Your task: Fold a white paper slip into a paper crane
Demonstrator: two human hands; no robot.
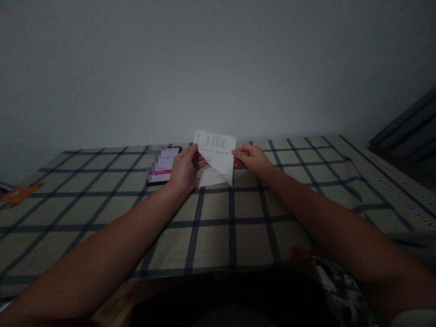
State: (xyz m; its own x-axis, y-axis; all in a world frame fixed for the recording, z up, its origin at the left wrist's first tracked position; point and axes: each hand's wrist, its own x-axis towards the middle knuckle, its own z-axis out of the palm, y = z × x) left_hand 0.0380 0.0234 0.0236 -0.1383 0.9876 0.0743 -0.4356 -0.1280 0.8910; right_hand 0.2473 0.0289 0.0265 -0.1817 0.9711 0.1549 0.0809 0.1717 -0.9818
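Note:
A white sheet of paper [218, 156] with printed lines is held up between both hands above the table. It is partly folded, with a slanting edge running down to a pointed lower right corner. My left hand [185, 168] pinches its left edge, thumb on the near side. At the right edge, my right hand [251, 157] grips it between thumb and fingers. Under the slanting edge more printed paper shows; whether it is the same sheet I cannot tell. A phone [162, 165] with a lit screen lies just left of my left hand, partly covered by it.
A checked cloth [214, 236] covers the table, which meets a plain wall [218, 68] at the back. Orange trim [22, 194] lies at the left edge. Dark striped fabric [408, 120] rises at the far right. Shiny patterned material [340, 286] hangs near the front edge.

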